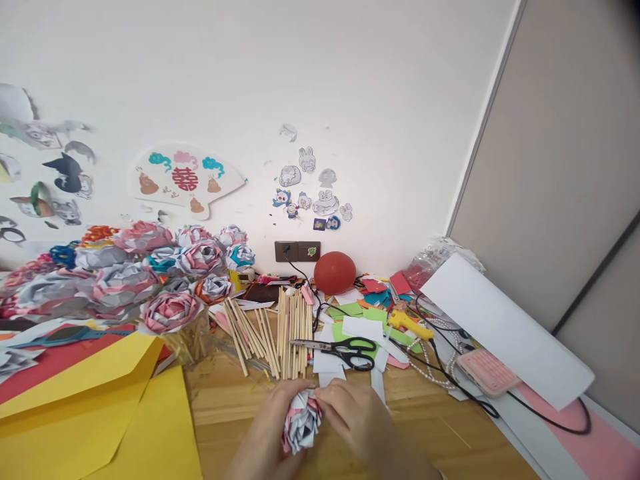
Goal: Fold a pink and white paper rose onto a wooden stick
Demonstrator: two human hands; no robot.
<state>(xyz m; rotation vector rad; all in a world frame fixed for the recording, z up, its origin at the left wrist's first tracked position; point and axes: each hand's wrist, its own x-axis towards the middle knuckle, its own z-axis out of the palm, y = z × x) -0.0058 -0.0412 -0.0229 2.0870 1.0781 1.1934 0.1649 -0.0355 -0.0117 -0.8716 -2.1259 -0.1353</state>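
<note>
A folded paper flower (303, 421), white with pink edges, is held low over the wooden table at the front middle. My left hand (276, 417) wraps round its left side, thumb toward the top. My right hand (347, 410) is closed, its fingertips pinching the flower's upper right edge. The flower's underside is hidden by my hands. Just beyond them lie black-handled scissors (353, 351) and a row of thin wooden sticks (295, 327).
Finished paper flowers (173, 308) crowd the left, behind yellow paper (145, 427). At the back stands a red balloon (335, 272). Paper scraps, a yellow glue gun (410, 324), cables, a pink phone-like case (489, 371) and a white sheet (510, 327) lie right.
</note>
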